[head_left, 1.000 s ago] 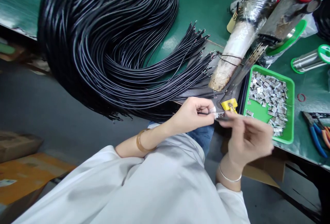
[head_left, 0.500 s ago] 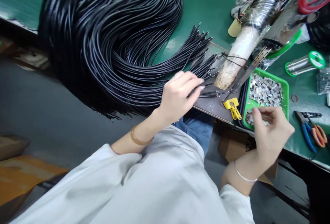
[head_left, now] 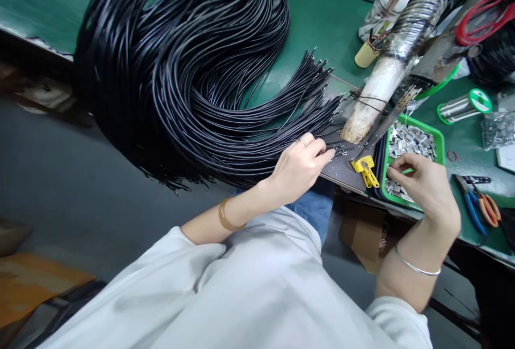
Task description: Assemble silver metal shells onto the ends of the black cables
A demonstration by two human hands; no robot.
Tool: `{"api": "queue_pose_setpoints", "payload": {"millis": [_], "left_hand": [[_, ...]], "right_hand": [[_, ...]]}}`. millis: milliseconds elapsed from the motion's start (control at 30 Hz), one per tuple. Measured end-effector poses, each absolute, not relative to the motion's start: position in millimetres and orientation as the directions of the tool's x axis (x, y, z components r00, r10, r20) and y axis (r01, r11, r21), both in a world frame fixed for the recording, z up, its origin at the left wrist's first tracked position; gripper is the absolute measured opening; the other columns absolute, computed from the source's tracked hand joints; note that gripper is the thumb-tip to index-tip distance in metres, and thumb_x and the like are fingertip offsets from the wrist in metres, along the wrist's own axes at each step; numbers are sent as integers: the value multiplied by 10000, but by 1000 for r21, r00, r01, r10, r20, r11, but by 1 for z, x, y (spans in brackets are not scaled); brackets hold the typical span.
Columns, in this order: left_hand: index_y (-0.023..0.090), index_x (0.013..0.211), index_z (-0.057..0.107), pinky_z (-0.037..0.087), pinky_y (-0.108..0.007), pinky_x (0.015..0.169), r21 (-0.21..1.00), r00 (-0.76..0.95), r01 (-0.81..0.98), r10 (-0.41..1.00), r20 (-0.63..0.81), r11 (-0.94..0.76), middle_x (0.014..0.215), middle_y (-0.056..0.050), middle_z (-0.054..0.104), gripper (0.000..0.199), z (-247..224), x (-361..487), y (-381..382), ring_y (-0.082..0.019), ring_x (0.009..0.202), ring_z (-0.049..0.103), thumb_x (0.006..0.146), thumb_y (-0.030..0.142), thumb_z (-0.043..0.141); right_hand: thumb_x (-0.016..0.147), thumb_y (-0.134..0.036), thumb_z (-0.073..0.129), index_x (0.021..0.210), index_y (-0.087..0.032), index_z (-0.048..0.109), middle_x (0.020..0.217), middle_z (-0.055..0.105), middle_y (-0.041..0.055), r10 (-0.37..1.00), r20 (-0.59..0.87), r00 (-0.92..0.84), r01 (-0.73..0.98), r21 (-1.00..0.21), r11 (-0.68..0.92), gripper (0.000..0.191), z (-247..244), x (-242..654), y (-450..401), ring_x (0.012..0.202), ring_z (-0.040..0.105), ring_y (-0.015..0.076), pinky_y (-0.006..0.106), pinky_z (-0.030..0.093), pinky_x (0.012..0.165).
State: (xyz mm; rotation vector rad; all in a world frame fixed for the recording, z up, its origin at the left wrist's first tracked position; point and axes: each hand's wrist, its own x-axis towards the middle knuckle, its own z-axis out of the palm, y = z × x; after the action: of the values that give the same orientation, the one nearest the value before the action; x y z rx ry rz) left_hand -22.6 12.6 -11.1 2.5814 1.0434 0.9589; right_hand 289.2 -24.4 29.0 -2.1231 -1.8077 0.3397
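Note:
A large looped bundle of black cables [head_left: 173, 81] lies on the green table, its stripped ends pointing right. At the near edge of those ends is my left hand [head_left: 302, 166], fingers closed in a pinch; whatever lies between the fingertips is too small to make out. My right hand [head_left: 426, 183] is over the front part of a green tray [head_left: 440, 148] of small metal pieces [head_left: 412, 140], thumb and fingers pinched together. Any piece between them cannot be made out. A yellow clip [head_left: 365, 169] sits between the hands on the table's edge.
A taped duct [head_left: 374, 91] hangs over the cable ends. Right of the tray are a solder spool [head_left: 462, 106], blue-handled pliers [head_left: 475, 212], orange-handled pliers [head_left: 488, 209] and a bag of parts [head_left: 499, 129]. A beige cup [head_left: 366, 54] stands behind the duct.
My left hand has moved right and slightly down along the cable ends. My right hand has turned, with its fingertips now further left over the tray. The view has shifted a little.

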Motion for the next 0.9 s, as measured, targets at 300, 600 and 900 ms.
{"api": "queue_pose_setpoints", "payload": {"millis": [300,600,900], "left_hand": [[148,912,679,473,-314,749,427,795,335,495,351,-840,865,-69,679,266,-1,-5,-9,-194,806,600,994,101,431],[111,895,662,361,-194,490,971,740,-94,668,-78,218,518,46,540,195,0,-10,10,-66,457,466,937,289,595],[130,877,629,371,-180,509,947,644,-163,757,-110,277,563,51,535,172,-3,-4,5,-56,498,478,851,288,695]], "right_hand": [[766,-259,704,711,-225,611,719,635,-28,934,231,274,890,-429,-155,114,20,267,-39,600,534,123,287,427,619],[816,-205,778,787,-209,663,871,699,21,801,442,403,609,-783,125,119,22,171,-77,800,704,175,337,611,686],[876,-256,728,857,-213,738,980,731,54,875,330,354,451,-880,149,48,3,153,-67,898,720,169,289,620,699]]}}
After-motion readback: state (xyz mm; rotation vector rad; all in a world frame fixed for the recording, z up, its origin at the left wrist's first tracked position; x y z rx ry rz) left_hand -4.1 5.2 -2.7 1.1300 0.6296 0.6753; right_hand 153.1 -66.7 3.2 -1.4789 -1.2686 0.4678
